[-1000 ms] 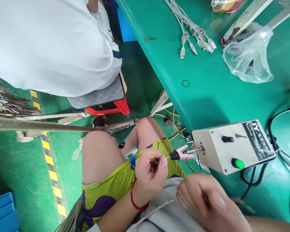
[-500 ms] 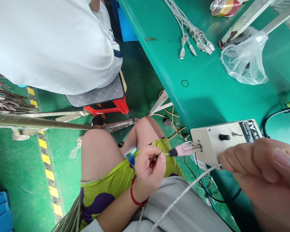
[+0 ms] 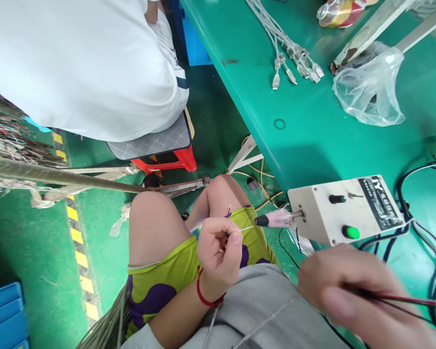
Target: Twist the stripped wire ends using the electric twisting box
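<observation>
My left hand [image 3: 220, 252], a red string bracelet at its wrist, is closed in a pinch on the thin wires at a cable end. Short dark wire tips [image 3: 228, 211] poke up above its fingers, and one pale strand [image 3: 246, 228] points at the black tip of a spindle [image 3: 276, 218]. That spindle, with a pinkish sleeve, juts from a white box [image 3: 314, 208] with a green button. In front of the box, my right hand [image 3: 352, 286], blurred, is closed around a cable's red and black wires [image 3: 410, 300]. A pale cable [image 3: 265, 320] blurs across my lap below.
Bundled USB cables [image 3: 298, 58], a clear plastic bag [image 3: 370, 89] and a bottle [image 3: 343, 12] lie on the green table [image 3: 247, 53]. A person in white [image 3: 94, 63] sits at left on a red stool [image 3: 181, 160]. A metal bar [image 3: 58, 177] crosses at left.
My right hand has moved down and left off the box, uncovering the green button; red and black wires now show from it. My left hand has drawn slightly left, away from the spindle tip.
</observation>
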{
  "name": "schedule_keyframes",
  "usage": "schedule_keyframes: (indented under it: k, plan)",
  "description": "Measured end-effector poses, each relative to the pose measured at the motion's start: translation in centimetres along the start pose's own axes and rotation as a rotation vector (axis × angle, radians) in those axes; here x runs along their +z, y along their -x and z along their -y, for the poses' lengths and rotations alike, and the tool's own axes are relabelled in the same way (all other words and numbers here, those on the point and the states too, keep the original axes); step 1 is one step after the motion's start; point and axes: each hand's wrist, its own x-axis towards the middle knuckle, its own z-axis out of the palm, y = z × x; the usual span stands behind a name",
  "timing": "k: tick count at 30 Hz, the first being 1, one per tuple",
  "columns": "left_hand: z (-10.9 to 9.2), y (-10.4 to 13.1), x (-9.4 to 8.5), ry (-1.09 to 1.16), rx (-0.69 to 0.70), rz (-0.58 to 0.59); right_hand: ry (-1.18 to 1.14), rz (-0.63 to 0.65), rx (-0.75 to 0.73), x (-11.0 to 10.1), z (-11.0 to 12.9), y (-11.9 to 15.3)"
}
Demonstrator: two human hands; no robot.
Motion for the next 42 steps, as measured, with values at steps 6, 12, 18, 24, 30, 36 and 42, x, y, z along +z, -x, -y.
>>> schedule_keyframes:
  k: [6, 12, 18, 24, 30, 36, 42]
  plan:
    - [-1.0, 0.4, -0.2, -0.018, 0.044, 0.104, -0.281, 0.105, 0.163, 3.8, -2.1, -2.0]
    - [-2.7, -0.5, -0.2, 0.037, 0.076, 0.263, -0.361, -0.066, 0.019, 4.3, -3.8, -1.7]
    - [-4.5, -1.6, 1.0, 0.076, 0.161, 0.474, -0.516, 0.086, -0.117, 4.8, -4.2, -1.4]
    - [-4.8, -1.9, 1.7, 0.073, 0.162, 0.457, -0.874, 0.103, -0.006, 5.1, -4.5, -1.7]
    - [-4.1, -1.3, 1.5, 0.067, 0.136, 0.419, -0.883, 0.075, 0.056, 4.8, -4.8, -1.8]
    - [-4.2, -1.2, 1.4, 0.019, 0.135, 0.382, -0.882, 0.027, 0.076, 4.9, -4.7, -1.9]
    - [-3.4, 0.0, 1.2, 0.009, 0.101, 0.233, -0.879, 0.013, 0.083, 5.1, -4.7, -2.2]
